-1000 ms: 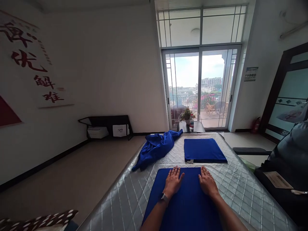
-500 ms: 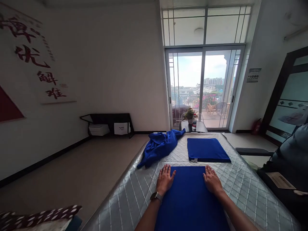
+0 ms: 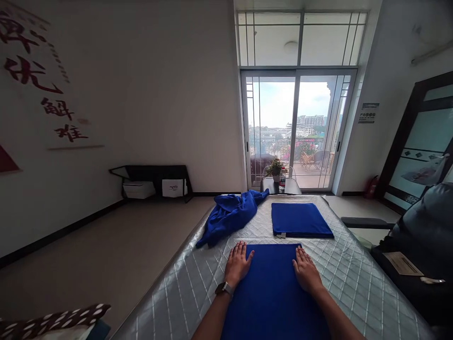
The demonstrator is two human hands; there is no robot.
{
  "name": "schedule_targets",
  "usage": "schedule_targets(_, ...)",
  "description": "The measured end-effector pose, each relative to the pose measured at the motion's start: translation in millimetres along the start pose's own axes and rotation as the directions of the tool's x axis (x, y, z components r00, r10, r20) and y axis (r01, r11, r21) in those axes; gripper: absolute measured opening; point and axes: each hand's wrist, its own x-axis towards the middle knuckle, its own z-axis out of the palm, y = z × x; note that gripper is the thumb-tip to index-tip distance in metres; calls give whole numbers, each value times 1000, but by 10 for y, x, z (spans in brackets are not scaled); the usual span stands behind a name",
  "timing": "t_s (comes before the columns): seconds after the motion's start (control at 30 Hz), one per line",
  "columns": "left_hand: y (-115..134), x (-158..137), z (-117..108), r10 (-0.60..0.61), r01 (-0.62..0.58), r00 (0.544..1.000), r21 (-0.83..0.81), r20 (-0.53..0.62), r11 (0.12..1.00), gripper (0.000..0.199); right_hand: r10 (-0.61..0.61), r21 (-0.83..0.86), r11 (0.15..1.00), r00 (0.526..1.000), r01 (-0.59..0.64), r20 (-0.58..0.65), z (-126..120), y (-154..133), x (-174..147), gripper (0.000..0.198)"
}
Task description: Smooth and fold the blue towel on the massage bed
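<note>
A flat blue cloth lies smooth in front of me on the quilted silver cover; its near end runs out of view. My left hand, with a watch on the wrist, rests flat with fingers stretched out along the cloth's far left corner. Over the far right corner, my right hand lies flat in the same way. Neither hand grips anything. Beyond them is a neatly folded blue cloth with a small white tag at its near edge. To its left sits a crumpled blue cloth.
Past the far edge stands a small table with a potted plant and a bottle. On the right is a dark chair with a brown card on it. A polka-dot cushion shows at the lower left.
The whole view has shifted slightly, so things appear a little further left. Both hands stay flat at the cloth's far corners, and the cloths look the same.
</note>
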Motion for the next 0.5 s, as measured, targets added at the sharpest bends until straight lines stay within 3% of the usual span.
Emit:
schedule_targets(0.1,46,50,-49,-18,19,1000,-22,25,1000,74,12,1,1000,1000,-12,4,-12,-3,1,67)
schedule_targets(0.2,317,108,-75,-8,9,1000,-44,10,999,74,16,9,1000,1000,-16,0,-4,1,4,67)
schedule_targets(0.4,1563,54,94,275,-270,961,-184,3,945,66,-14,-2,1000,1000,14,-10,12,27,-12,64)
schedule_targets(0.5,1983,-17,208,371,-360,929,-248,-3,899,60,-53,-23,998,999,53,-3,23,58,-28,64)
